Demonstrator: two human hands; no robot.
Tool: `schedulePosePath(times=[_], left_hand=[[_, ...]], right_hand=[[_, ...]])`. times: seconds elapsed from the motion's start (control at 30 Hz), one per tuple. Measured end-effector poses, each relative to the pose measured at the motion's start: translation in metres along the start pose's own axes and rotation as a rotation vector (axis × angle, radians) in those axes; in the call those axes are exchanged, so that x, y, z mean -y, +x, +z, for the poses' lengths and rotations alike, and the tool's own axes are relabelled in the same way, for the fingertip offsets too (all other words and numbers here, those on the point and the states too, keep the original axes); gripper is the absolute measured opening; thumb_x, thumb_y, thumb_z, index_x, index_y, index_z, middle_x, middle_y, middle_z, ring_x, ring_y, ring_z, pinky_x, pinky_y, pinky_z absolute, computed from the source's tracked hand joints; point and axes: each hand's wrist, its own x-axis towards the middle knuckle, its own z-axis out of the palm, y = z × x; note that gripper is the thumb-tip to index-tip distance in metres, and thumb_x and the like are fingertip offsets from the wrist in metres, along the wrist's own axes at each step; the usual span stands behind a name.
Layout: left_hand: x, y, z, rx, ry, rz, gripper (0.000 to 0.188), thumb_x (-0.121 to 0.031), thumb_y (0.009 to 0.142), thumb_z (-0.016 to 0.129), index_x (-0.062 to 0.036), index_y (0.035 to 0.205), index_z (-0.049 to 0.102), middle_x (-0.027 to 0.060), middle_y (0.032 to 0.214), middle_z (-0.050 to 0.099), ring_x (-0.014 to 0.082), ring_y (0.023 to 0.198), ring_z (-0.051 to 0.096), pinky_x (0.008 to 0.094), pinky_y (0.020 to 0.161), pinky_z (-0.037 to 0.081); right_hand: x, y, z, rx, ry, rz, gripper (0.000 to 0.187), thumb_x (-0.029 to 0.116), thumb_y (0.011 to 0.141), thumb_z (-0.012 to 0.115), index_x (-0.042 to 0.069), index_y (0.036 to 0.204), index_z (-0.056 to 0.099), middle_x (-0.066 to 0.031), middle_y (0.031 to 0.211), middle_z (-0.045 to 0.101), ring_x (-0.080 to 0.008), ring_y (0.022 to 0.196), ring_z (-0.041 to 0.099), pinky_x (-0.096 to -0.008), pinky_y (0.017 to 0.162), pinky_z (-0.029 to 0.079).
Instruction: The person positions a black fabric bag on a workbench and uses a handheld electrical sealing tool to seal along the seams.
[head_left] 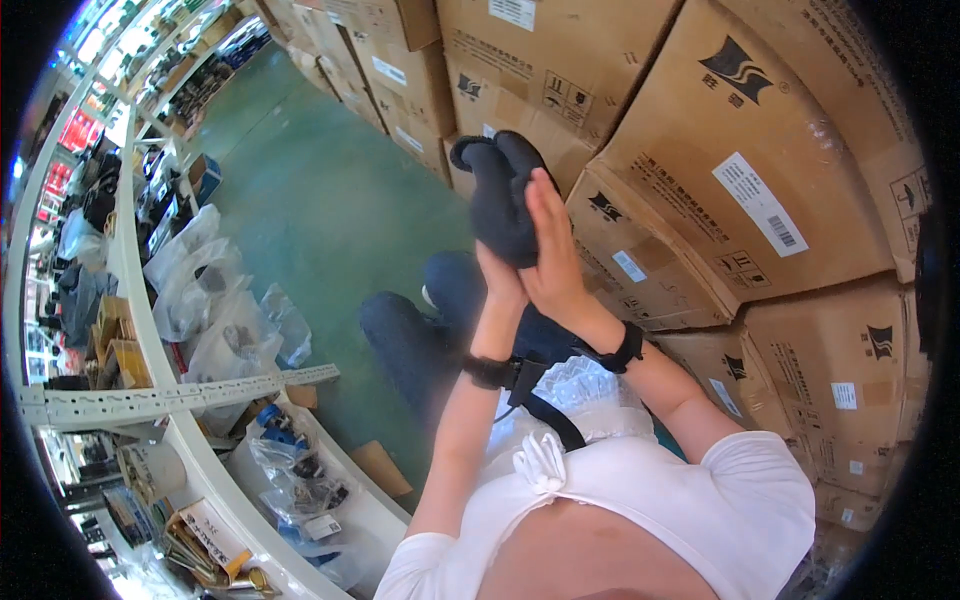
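Note:
Between my two hands is a soft, dark grey padded fabric item (500, 205), held up over my knees. It has two rounded lobes and black edging at its far end; I cannot tell its exact kind. My right hand (552, 250) lies along its right side, the fingers pointing away from me and pressing on the fabric. From below and the left, my left hand (500, 278) supports the near end. Most of the left fingers are hidden behind the item. Both wrists wear black straps.
Stacked brown cardboard boxes (660, 215) rise close on the right and ahead. A white metal shelf (140, 300) runs along the left, carrying plastic bags (215, 320) and small hardware. Green floor (300, 190) stretches between them. A cardboard piece (382, 468) lies beside the shelf.

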Motion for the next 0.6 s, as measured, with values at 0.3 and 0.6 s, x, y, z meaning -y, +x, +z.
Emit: schedulePosePath(times=[0.3, 0.6], left_hand=[[-0.065, -0.014, -0.034, -0.203, -0.225, 0.141, 0.05, -0.028, 0.089, 0.027, -0.0074, 0.133, 0.02, 0.0086, 0.136, 0.025, 0.0215, 0.124, 0.027, 0.0344, 0.103, 0.019], [-0.102, -0.05, -0.082, -0.253, -0.069, 0.25, 0.046, -0.025, 0.089, 0.029, -0.0021, 0.129, 0.03, 0.0113, 0.129, 0.037, 0.0245, 0.118, 0.037, 0.0367, 0.101, 0.024]], right_hand=[[0.038, 0.016, 0.03, 0.459, 0.126, -0.316, 0.046, 0.011, 0.074, 0.056, 0.007, 0.118, 0.045, -0.0098, 0.125, 0.041, -0.0327, 0.117, 0.035, -0.0439, 0.096, 0.03], [0.006, -0.034, 0.084, 0.761, 0.065, -0.219, 0.049, 0.016, 0.075, 0.056, 0.006, 0.12, 0.041, -0.0131, 0.122, 0.043, -0.0285, 0.114, 0.04, -0.0399, 0.093, 0.035]])
